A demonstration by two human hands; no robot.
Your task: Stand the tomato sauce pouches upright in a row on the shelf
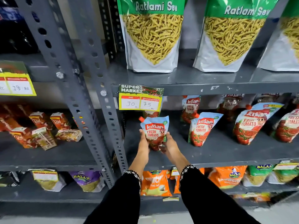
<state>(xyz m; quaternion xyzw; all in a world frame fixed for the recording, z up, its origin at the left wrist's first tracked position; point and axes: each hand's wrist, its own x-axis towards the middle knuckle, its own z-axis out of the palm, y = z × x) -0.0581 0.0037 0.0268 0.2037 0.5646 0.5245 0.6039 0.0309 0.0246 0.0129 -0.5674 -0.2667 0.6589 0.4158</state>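
I hold a Kissan Fresh Tomato pouch (154,130) upright between both hands at the left end of the grey middle shelf (218,152). My left hand (144,139) grips its left side and my right hand (168,143) grips its lower right edge. To the right, three more pouches stand in a front row: the second pouch (202,128), the third pouch (252,123) and the fourth pouch (288,125). Behind them stand further pouches, such as a back pouch (190,109). Another one is partly hidden behind the price tag.
A yellow price tag (140,101) hangs from the shelf above. Large Ratlami Sev bags (152,34) fill the upper shelf. A perforated steel upright (111,126) stands just left of my hands. Juice cartons (42,130) lie on the left rack. Balaji snack bags (155,183) sit below.
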